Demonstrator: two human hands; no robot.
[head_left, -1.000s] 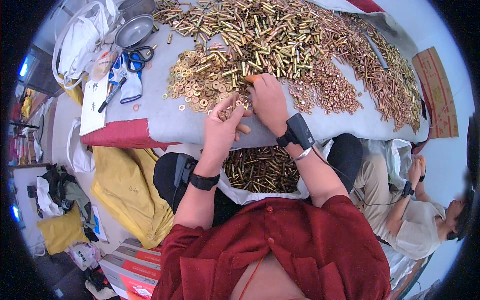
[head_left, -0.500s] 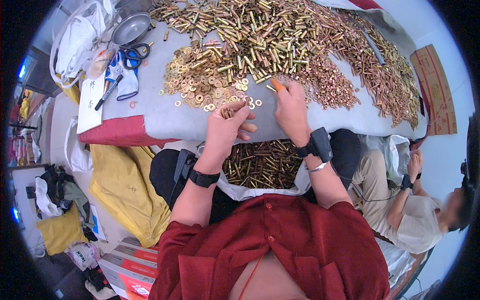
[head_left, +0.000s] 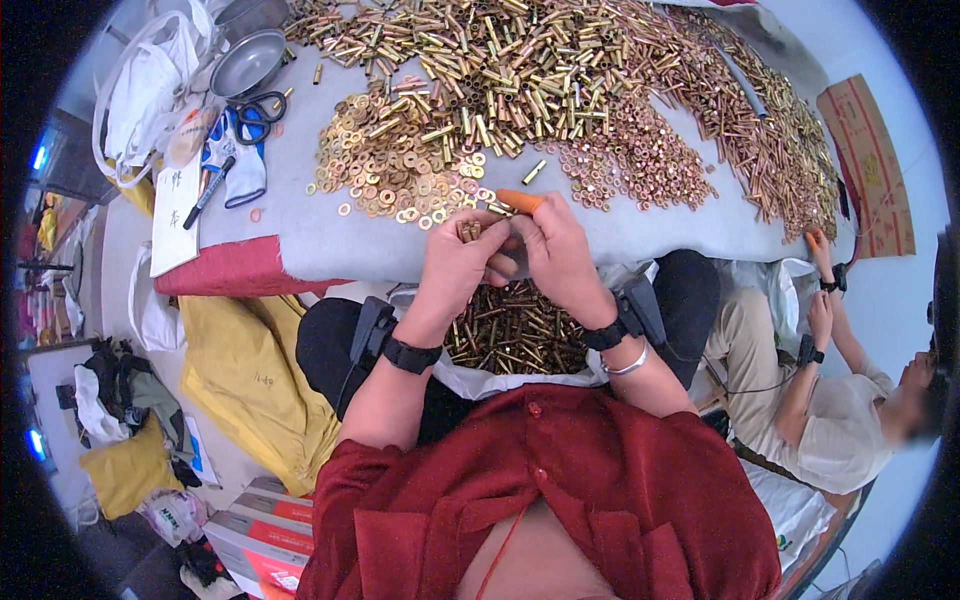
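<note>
My left hand (head_left: 464, 258) is closed around several thin brass-coloured metal pieces (head_left: 468, 231), their ends showing above the fingers. My right hand (head_left: 556, 250), with an orange finger cover (head_left: 520, 200) on one finger, meets it at the fingertips. A small brass-coloured sleeve (head_left: 498, 210) shows at the right fingertips; part of it is hidden. Just beyond the hands lies a heap of flat washers (head_left: 400, 165). One loose sleeve (head_left: 534, 172) rests on the grey cloth. Below my hands, between my knees, a white bag (head_left: 470, 382) holds many thin metal pieces (head_left: 520, 335).
Piles of metal sleeves (head_left: 500, 75), small nuts (head_left: 640, 160) and thin rods (head_left: 765, 165) cover the table's far side. Scissors (head_left: 258, 112), a marker (head_left: 208, 195) and a metal bowl (head_left: 247, 65) lie at left. A co-worker (head_left: 830, 400) sits at right, one hand at the table edge.
My right hand has moved left and nearer, from the pile edge to my left hand. A loose sleeve now lies apart on the cloth. The co-worker's arm now reaches to the table.
</note>
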